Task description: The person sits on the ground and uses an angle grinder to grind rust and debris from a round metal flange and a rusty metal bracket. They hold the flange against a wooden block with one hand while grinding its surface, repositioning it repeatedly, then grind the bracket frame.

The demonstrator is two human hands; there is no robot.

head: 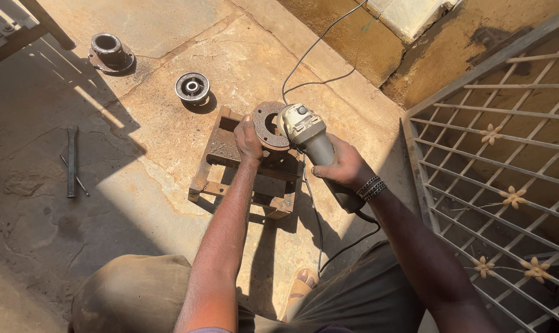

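My left hand [248,139] grips the edge of a rusty round metal flange with a centre hole [267,125], holding it tilted on top of a rusty steel frame stand [230,161]. My right hand [343,166] is closed around the grey body of an angle grinder [305,131], whose head rests against the flange's right side. The grinder's black cord [316,44] runs away across the concrete floor.
Two round metal hub parts lie on the floor, one at the far left [110,52] and one nearer [192,87]. Flat steel bars [72,161] lie to the left. A metal grille gate with flower ornaments [495,160] stands on the right. My sandalled foot [300,288] is below.
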